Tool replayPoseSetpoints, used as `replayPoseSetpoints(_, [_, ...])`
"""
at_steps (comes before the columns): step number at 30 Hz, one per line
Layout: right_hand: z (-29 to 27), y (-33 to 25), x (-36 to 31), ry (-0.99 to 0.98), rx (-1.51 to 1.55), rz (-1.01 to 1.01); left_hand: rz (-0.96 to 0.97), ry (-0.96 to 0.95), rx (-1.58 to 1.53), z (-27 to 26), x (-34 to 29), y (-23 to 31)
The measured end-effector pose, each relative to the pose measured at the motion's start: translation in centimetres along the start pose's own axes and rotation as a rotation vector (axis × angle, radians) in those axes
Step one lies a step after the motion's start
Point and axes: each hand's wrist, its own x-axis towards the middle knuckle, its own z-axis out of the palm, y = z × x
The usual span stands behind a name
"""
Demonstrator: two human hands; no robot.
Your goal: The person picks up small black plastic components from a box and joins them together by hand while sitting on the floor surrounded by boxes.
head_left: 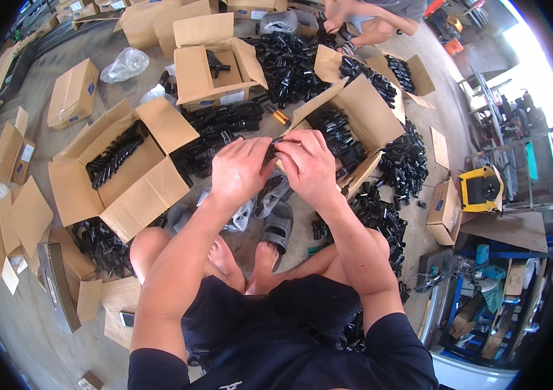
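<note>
My left hand and my right hand meet in front of me with bent fingers. Both pinch a small black part, mostly covered by the fingers, so its exact kind cannot be told. To the left stands an open cardboard box with a row of black tubular parts along one side. Just beyond my right hand, another open box holds several black parts packed close together. A loose heap of similar black parts lies beyond my left hand.
More heaps of black parts cover the floor ahead. Other boxes and plastic bags lie around. A co-worker's arm shows at the top. On the right are a yellow-framed device and a cluttered blue rack.
</note>
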Motion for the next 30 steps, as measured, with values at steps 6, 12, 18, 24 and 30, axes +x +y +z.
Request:
replayPoseSetpoints(6, [0.7,-0.1,-0.2,-0.018,0.000,0.018,0.042,0.030,0.016,-0.1,-0.1,-0.2])
replayPoseSetpoints(12, [0.5,0.1,-0.3,0.008,0.027,0.019,0.032,0.038,0.013,-0.2,0.0,-0.1])
replayPoseSetpoints(18, [0.8,0.1,-0.3,0.004,-0.002,-0.013,0.031,0.031,0.035,-0.1,-0.3,-0.1])
replayPoseSetpoints(24, [0.9,-0.2,-0.3,0.062,-0.002,-0.036,0.011,0.014,0.048,0.0,-0.2,0.2])
replayPoseSetpoints(30, [1.2,-0.8,-0.1,0.041,-0.010,-0.025,-0.017,-0.016,0.067,-0.5,-0.5,-0.1])
